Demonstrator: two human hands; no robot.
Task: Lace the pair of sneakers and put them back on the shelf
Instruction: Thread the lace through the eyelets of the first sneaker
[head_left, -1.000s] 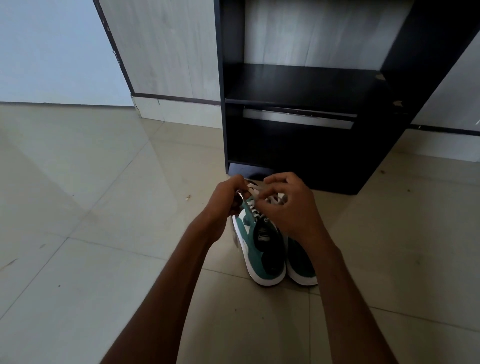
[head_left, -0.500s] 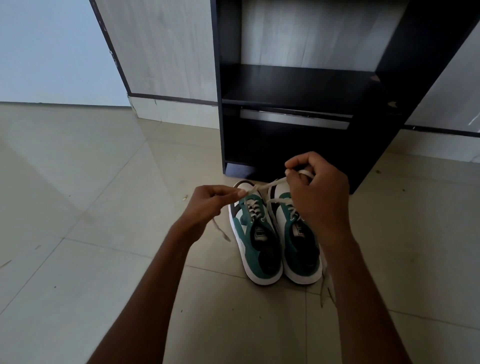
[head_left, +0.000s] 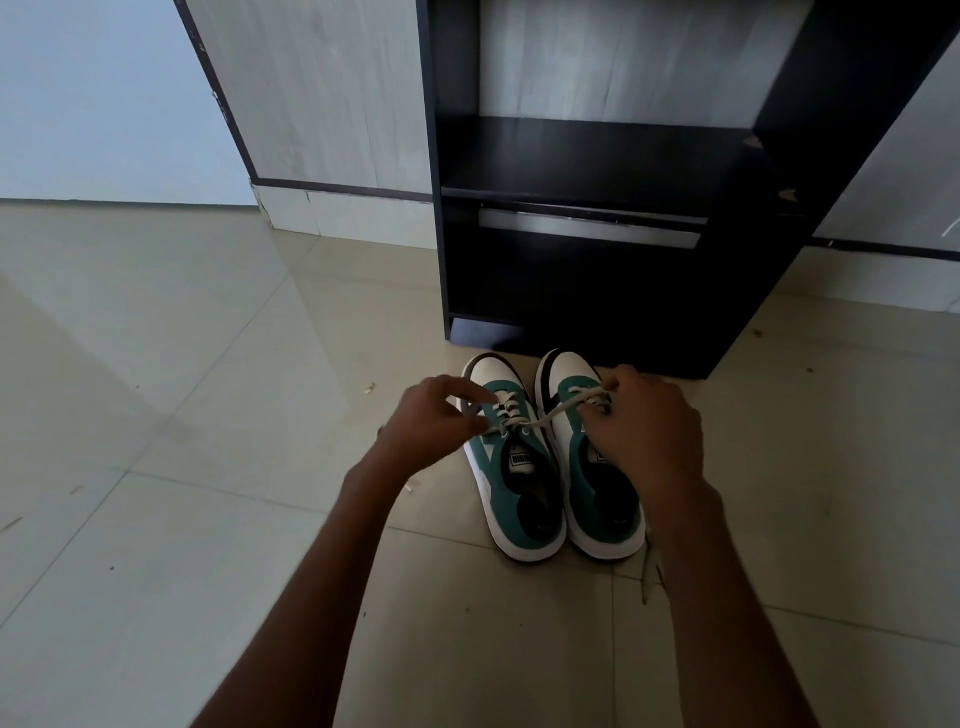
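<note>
Two green, white and black sneakers stand side by side on the floor tiles, toes toward the shelf: the left sneaker (head_left: 514, 483) and the right sneaker (head_left: 597, 499). A white lace (head_left: 550, 415) stretches taut from the left sneaker's upper eyelets across to the right. My left hand (head_left: 436, 426) pinches one end of it beside the left sneaker. My right hand (head_left: 649, 431) grips the other end above the right sneaker's tongue, hiding that shoe's lacing. The black shelf unit (head_left: 592, 156) stands just beyond the toes.
The shelf unit's board is bare, with a dark lower bay (head_left: 571, 291) beneath it. A loose lace end (head_left: 647, 577) trails on the tiles by the right sneaker's heel. Wood-panel wall and white skirting run behind; beige floor tiles spread to the left.
My hands went from bunched together over the left sneaker to spread apart, drawing the lace out sideways. My right hand has since dropped lower over the right sneaker.
</note>
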